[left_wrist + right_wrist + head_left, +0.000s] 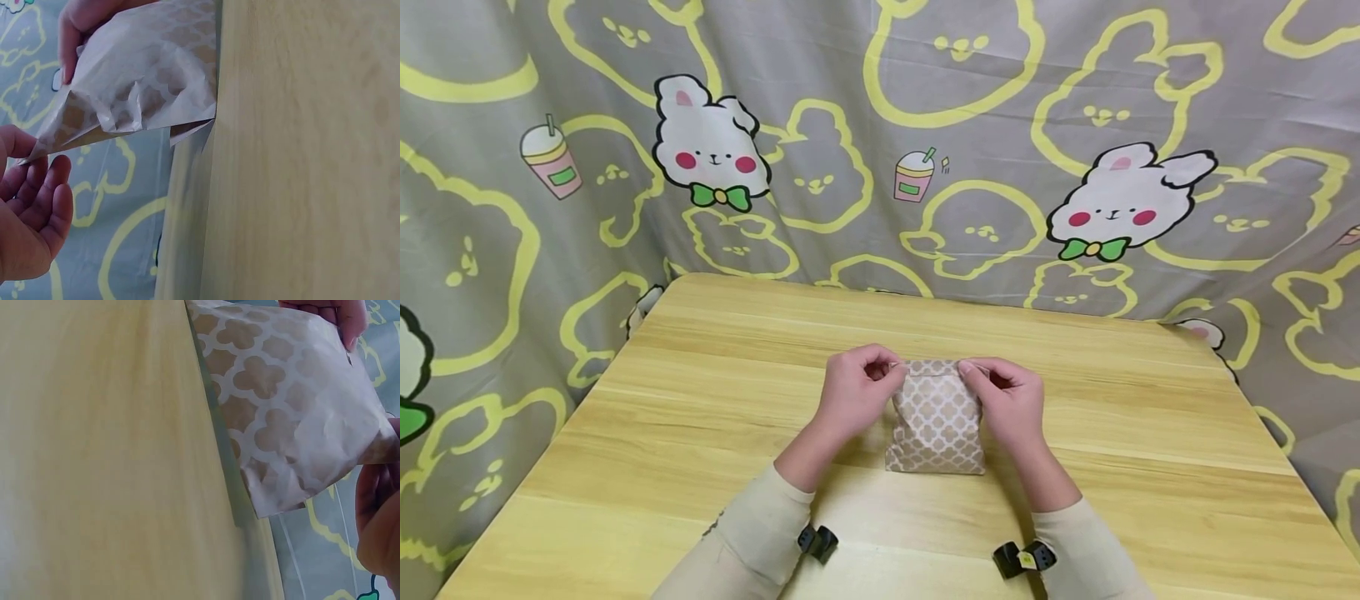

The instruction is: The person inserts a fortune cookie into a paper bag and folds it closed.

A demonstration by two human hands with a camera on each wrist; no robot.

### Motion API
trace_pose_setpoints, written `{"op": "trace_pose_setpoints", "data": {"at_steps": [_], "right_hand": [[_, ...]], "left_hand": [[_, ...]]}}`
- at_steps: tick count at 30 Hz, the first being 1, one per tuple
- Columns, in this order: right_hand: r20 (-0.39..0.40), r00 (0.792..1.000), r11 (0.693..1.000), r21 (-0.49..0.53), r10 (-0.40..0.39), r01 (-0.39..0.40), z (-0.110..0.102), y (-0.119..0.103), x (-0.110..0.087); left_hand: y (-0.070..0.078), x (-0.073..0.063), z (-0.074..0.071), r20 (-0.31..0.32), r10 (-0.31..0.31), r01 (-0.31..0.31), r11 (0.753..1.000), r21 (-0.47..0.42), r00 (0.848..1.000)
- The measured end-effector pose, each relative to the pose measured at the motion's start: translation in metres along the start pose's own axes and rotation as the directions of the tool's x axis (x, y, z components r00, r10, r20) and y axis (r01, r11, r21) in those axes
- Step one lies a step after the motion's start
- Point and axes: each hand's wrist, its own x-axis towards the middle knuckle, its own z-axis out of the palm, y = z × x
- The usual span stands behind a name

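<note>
A small paper bag [937, 417] with a tan and white quatrefoil pattern stands upright over the wooden table, its body creased and bulging. Its top edge is folded over in a narrow strip. My left hand [859, 390] pinches the top left corner between thumb and fingers. At the opposite top corner, my right hand [1011, 400] pinches the paper likewise. The left wrist view shows the left hand [31, 212] at the corner of the bag [144, 69], its other fingers curled loosely. From the right wrist, the bag's [281, 400] patterned face shows; what it contains is hidden.
The wooden table [700, 400] extends around the bag on all sides. Behind it hangs a grey curtain [835, 50] printed with yellow outlines and white rabbits. Black wrist cameras [817, 543] are strapped over the beige sleeves [752, 533].
</note>
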Motion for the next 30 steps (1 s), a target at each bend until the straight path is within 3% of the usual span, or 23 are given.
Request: {"op": "trace_pose_setpoints", "data": {"at_steps": [6, 9, 14, 17, 21, 24, 26, 30], "right_hand": [[-0.014, 1.0, 1.0, -0.021, 0.017, -0.017, -0.003, 0.003, 0.002], [-0.013, 1.0, 0.999, -0.024, 0.028, -0.029, -0.005, 0.016, 0.004], [0.087, 0.982, 0.984, -0.079, 0.166, -0.159, -0.013, 0.036, 0.008], [0.24, 0.933, 0.959, -0.158, 0.269, -0.236, -0.018, 0.04, 0.009], [0.464, 0.822, 0.938, -0.259, 0.33, -0.231, -0.022, 0.045, 0.01], [0.547, 0.76, 0.931, -0.288, 0.351, -0.223, -0.023, 0.049, 0.01], [0.559, 0.746, 0.928, -0.291, 0.362, -0.232, -0.024, 0.05, 0.01], [0.53, 0.756, 0.916, -0.321, 0.384, -0.24, -0.024, 0.046, 0.009]], "left_hand": [[0.0, 0.001, -0.001, -0.01, -0.016, 0.016, 1.0, 0.01, 1.0], [0.0, 0.0, 0.0, -0.009, -0.026, 0.026, 1.0, 0.004, 1.0], [-0.003, 0.0, 0.0, -0.021, -0.078, 0.078, 0.997, 0.016, 0.997], [-0.007, 0.001, -0.001, -0.057, -0.119, 0.12, 0.993, 0.019, 0.991], [-0.012, 0.003, -0.003, -0.111, -0.149, 0.152, 0.988, 0.02, 0.983], [-0.015, 0.004, -0.003, -0.134, -0.171, 0.174, 0.985, 0.014, 0.976], [-0.016, 0.005, -0.003, -0.134, -0.189, 0.19, 0.982, -0.002, 0.973], [-0.018, 0.006, -0.001, -0.088, -0.257, 0.251, 0.965, -0.07, 0.962]]}}
